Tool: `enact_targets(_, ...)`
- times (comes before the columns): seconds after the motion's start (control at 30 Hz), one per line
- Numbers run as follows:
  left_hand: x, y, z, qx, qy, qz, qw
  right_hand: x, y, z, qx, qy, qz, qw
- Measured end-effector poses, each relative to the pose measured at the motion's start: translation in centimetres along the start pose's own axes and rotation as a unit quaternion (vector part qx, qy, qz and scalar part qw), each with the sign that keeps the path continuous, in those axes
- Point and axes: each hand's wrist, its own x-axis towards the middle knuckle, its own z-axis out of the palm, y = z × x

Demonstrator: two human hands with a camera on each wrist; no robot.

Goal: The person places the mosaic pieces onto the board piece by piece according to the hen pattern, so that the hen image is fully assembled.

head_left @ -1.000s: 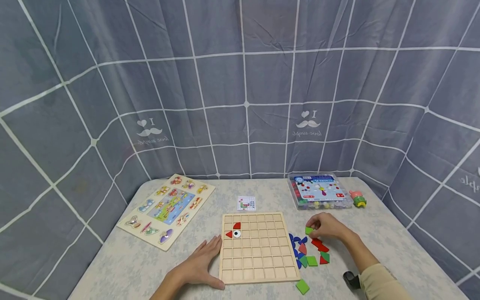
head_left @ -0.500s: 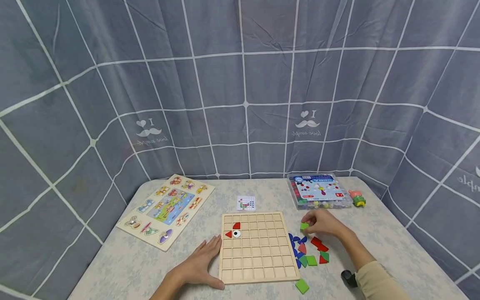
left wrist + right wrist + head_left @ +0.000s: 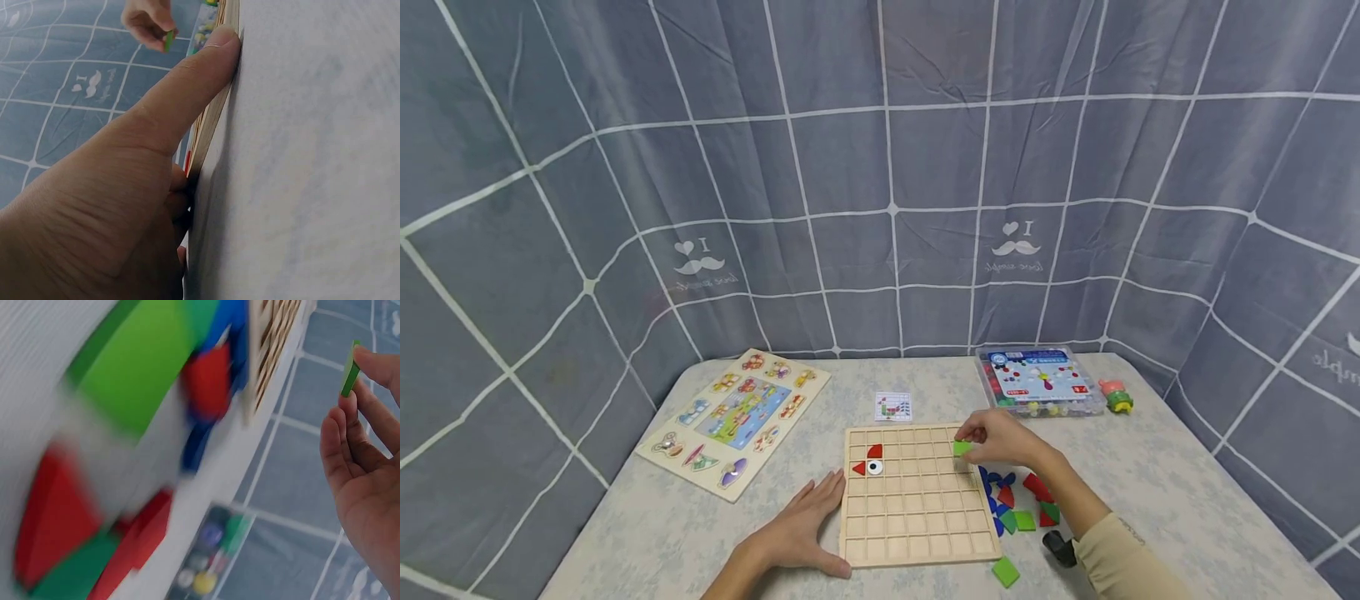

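My right hand (image 3: pixel 1006 438) pinches a green square tile (image 3: pixel 962 449) above the right side of a wooden grid board (image 3: pixel 917 502). In the right wrist view the tile (image 3: pixel 351 369) sits between thumb and fingertips, seen edge-on. My left hand (image 3: pixel 801 525) lies with spread fingers along the board's left edge; in the left wrist view its thumb (image 3: pixel 187 81) touches the board's side. Near the board's upper left, a red quarter-round piece (image 3: pixel 875 452), a red triangular piece (image 3: pixel 859 469) and a white eye piece (image 3: pixel 875 467) occupy cells.
Right of the board lie several blue, red and green pieces (image 3: pixel 1025 521). Another green square (image 3: pixel 1005 572) is by the lower right corner. Behind stand a small pattern card (image 3: pixel 892 407), a clear plastic box (image 3: pixel 1040 382) and a toy figure (image 3: pixel 1116 397); a picture puzzle (image 3: pixel 737 425) is left.
My right hand has carried the green square tile leftward from beside the loose pieces to over the board. My left hand stays at the board's edge.
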Motion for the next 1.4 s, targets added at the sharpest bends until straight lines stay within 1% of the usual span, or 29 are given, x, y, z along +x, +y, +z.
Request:
enact_targets(0.13,-0.1,0.0,0.1,0.004,0.001,-0.001,1.0000,1.4,-1.5,1.3,0.006,-0.008,-0.014,1.000)
enact_targets(0.23,-0.2,-0.1,0.2,0.001,-0.003,-0.007,1.0000,2.4,-2.7,2.5,0.012,-0.018,-0.014,1.000)
enact_targets(0.4,-0.3,-0.2,-0.1,0.009,-0.001,-0.002,1.0000,4.0,-4.5,4.3,0.015,-0.025,-0.027,0.999)
enact_targets(0.57,-0.6,-0.3,-0.4,0.019,0.001,-0.005,0.9998,5.1,-6.0,5.7,0.015,-0.039,-0.040,0.998)
enact_targets(0.7,-0.4,-0.3,-0.5,0.017,0.006,-0.005,0.9998,5.9,-6.9,6.5,0.018,-0.055,-0.044,0.997)
enact_targets(0.8,-0.2,-0.2,-0.3,0.010,0.004,-0.004,0.9999,6.4,-7.4,7.1,0.014,-0.075,-0.040,0.996)
enact_targets(0.9,0.0,-0.1,-0.1,0.010,0.002,-0.001,0.9999,6.7,-7.7,7.7,0.000,-0.091,-0.033,0.995)
enact_targets(1.07,0.2,-0.1,-0.1,0.018,0.005,0.002,0.9998,7.1,-8.2,8.2,-0.025,-0.098,-0.027,0.995)
enact_targets(1.27,0.0,-0.1,-0.1,0.012,0.002,0.001,0.9999,7.2,-8.3,8.7,-0.018,-0.103,-0.013,0.994)
enact_targets(1.4,-0.1,-0.1,-0.1,0.012,0.001,-0.002,0.9999,7.2,-8.4,8.9,-0.028,-0.099,-0.006,0.995)
